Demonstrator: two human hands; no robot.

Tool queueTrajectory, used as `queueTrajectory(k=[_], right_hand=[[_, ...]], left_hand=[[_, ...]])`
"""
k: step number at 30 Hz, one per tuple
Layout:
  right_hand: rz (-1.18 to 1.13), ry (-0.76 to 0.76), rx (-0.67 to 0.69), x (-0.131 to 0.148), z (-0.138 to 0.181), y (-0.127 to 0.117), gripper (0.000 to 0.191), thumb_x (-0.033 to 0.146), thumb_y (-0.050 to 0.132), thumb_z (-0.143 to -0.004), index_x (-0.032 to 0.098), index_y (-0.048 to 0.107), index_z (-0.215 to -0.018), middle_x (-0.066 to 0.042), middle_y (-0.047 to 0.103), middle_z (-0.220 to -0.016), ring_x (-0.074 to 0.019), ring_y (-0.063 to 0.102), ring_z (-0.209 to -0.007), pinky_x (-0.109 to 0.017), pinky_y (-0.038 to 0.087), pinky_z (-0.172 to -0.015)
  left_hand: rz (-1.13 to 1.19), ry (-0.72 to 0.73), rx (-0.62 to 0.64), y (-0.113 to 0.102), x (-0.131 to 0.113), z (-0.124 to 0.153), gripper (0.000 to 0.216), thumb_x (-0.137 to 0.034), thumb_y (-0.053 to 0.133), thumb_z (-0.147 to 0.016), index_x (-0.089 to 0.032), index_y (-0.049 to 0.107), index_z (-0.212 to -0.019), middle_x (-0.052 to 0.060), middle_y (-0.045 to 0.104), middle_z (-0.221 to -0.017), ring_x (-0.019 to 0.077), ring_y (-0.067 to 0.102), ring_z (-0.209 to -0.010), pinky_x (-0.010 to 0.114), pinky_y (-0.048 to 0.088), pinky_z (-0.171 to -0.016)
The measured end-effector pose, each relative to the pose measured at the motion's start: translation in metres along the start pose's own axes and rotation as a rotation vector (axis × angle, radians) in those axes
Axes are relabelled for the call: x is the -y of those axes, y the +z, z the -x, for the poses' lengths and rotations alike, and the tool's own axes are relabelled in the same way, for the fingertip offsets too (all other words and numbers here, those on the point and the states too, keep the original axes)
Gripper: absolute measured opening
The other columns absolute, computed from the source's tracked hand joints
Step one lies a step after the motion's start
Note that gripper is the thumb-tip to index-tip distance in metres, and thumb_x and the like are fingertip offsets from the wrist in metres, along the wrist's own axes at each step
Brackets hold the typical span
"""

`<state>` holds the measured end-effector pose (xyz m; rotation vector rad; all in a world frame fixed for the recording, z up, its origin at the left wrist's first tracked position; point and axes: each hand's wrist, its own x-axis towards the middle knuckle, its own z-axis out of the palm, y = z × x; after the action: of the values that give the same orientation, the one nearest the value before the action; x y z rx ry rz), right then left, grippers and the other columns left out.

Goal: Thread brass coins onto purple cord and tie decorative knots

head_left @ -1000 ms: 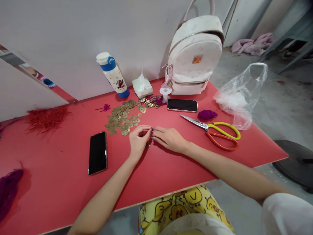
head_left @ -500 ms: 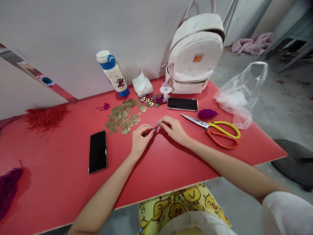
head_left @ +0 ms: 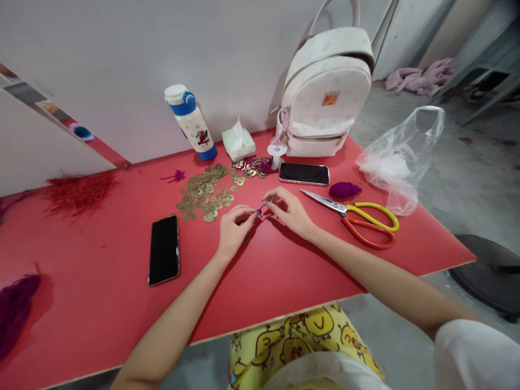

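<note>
Over the middle of the red table [head_left: 260, 271], my left hand [head_left: 234, 230] pinches a short purple thread [head_left: 261, 209] between thumb and fingertips. My right hand [head_left: 290, 214] faces it from the other side, with its thumb and forefinger closed on the thread's other end. A small loop or knot seems to lie between the fingertips, too small to make out. Behind my left hand spreads a pile of brass-coloured holed coins [head_left: 207, 187]. More coins with purple thread [head_left: 260, 165] lie farther back.
Scissors [head_left: 345, 208] and a purple thread ball [head_left: 344, 189] lie right of my hands. Phones [head_left: 164, 250] rest left and behind. A bottle [head_left: 193, 122], tissue pack [head_left: 239, 142], white spool [head_left: 277, 154], backpack [head_left: 325, 97] and plastic bag [head_left: 400, 162] stand around the back.
My right hand's fingers have shifted slightly up and away from my left fingertips, and more of the purple thread shows between them. My left hand stays almost where it was.
</note>
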<state>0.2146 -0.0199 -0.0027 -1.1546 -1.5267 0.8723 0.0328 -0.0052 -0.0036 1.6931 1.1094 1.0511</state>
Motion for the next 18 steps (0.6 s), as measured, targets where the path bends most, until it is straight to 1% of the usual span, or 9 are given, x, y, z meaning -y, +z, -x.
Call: queueTrajectory(k=[2, 5, 10, 18], right_hand=[[0.037, -0.021, 0.019, -0.0016, -0.0007, -0.0008, 0.006, 0.024, 0.059, -0.088, 0.020, 0.064, -0.091, -0.004, 0.059, -0.094, -0.0139, 0.058, -0.075, -0.028, 0.048, -0.070], [0.044, -0.028, 0.069, -0.0027, -0.0014, -0.0015, 0.008, 0.026, 0.063, -0.086, 0.020, 0.067, -0.084, -0.004, 0.058, -0.092, -0.0132, 0.056, -0.071, -0.028, 0.046, -0.066], [0.014, -0.017, 0.067, -0.0020, -0.0021, -0.0014, 0.010, 0.029, 0.067, -0.084, 0.019, 0.069, -0.082, -0.003, 0.058, -0.088, -0.0133, 0.054, -0.071, -0.028, 0.045, -0.067], [-0.008, 0.006, 0.084, -0.0027, -0.0016, -0.0025, 0.008, 0.028, 0.070, -0.082, 0.020, 0.069, -0.080, -0.002, 0.057, -0.086, -0.0135, 0.053, -0.071, -0.029, 0.044, -0.068]], left_hand=[[0.017, 0.000, 0.000, 0.0001, -0.0002, -0.0002, 0.013, -0.029, 0.068, -0.079, -0.017, 0.074, -0.079, 0.007, 0.071, -0.084, 0.0167, 0.067, -0.077, 0.027, 0.056, -0.069], [0.026, 0.006, 0.003, 0.0002, -0.0004, -0.0002, 0.014, -0.030, 0.068, -0.079, -0.017, 0.073, -0.078, 0.006, 0.071, -0.084, 0.0163, 0.067, -0.076, 0.027, 0.056, -0.069], [0.035, 0.010, 0.007, 0.0003, 0.0009, -0.0003, 0.014, -0.029, 0.068, -0.079, -0.017, 0.073, -0.078, 0.006, 0.071, -0.084, 0.0158, 0.067, -0.076, 0.026, 0.056, -0.069], [0.037, 0.014, 0.026, -0.0007, 0.0015, -0.0001, 0.012, -0.028, 0.067, -0.080, -0.018, 0.073, -0.077, 0.006, 0.070, -0.084, 0.0161, 0.066, -0.078, 0.026, 0.055, -0.069]])
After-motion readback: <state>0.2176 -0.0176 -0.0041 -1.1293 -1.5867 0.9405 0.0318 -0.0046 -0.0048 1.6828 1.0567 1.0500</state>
